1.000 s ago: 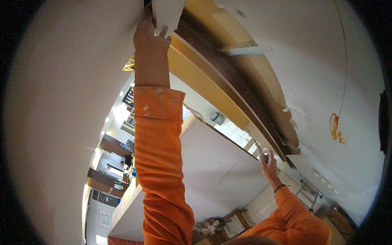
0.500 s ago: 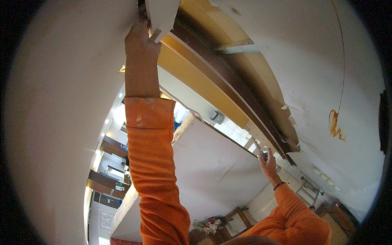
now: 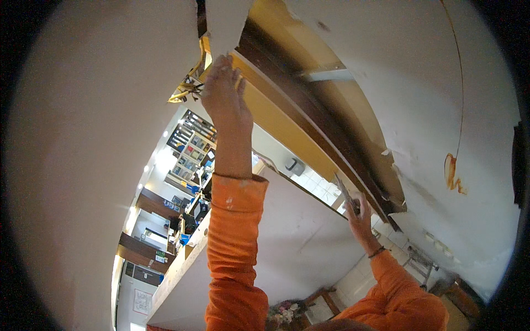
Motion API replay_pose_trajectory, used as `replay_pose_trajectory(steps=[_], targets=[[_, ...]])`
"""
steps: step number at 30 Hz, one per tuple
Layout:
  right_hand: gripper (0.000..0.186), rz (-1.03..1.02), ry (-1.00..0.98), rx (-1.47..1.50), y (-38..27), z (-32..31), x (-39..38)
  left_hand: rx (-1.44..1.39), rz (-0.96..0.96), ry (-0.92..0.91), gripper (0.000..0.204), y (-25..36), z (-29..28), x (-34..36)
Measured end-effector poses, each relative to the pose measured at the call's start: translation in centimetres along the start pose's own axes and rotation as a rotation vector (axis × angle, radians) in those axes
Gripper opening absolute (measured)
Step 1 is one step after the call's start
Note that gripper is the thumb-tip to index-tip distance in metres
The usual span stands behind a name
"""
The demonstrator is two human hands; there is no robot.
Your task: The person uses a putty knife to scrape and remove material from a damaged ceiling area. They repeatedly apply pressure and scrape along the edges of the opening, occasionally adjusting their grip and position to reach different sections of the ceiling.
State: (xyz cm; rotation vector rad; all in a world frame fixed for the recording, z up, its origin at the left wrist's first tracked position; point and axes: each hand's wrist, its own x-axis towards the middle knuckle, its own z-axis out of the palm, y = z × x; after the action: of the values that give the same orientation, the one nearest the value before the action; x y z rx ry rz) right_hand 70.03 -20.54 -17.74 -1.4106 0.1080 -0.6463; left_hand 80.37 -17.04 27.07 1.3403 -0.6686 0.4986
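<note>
My left hand [image 3: 227, 102] is raised at the upper middle, its fingers stretched upward just below a white board piece [image 3: 227, 25]. The fingertips lie against or close to the end of a yellowish wooden beam [image 3: 287, 129]; contact is hard to tell. That hand looks open, with nothing visible in it. Lower right, my right hand [image 3: 360, 219] is closed around a slim grey hand tool [image 3: 343, 190]. The tool points up toward the beam's lower end; its exact kind is not clear. A dark gap [image 3: 326, 110] runs along the beam within the white surface.
Yellow cables [image 3: 185, 91] hang loose left of my left hand. A metal strip [image 3: 329, 75] crosses the opening. On the right dangles a thin brown wire [image 3: 461, 105]. Below are a large white panel [image 3: 292, 237], flowers [image 3: 287, 311] and a ladder [image 3: 420, 263]. Shelves [image 3: 193, 157] stand beyond.
My left hand has come off the white board piece and moved down and right toward the beam, uncovering the yellow cables. The right hand's tool has shifted slightly up and left.
</note>
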Motion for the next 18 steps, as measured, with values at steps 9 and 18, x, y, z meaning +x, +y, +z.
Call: replay_pose_trajectory(steps=[9, 18], targets=[[0.03, -0.61, 0.01, 0.324, -22.8, 1.3, 10.6, -0.288, -0.33, -0.311, 0.029, -0.9, -0.6, -3.6], [0.031, -0.799, 0.1, 0.272, -25.2, 2.6, 14.1, -0.403, -0.353, -0.257, 0.02, 0.3, -0.5, -3.3]])
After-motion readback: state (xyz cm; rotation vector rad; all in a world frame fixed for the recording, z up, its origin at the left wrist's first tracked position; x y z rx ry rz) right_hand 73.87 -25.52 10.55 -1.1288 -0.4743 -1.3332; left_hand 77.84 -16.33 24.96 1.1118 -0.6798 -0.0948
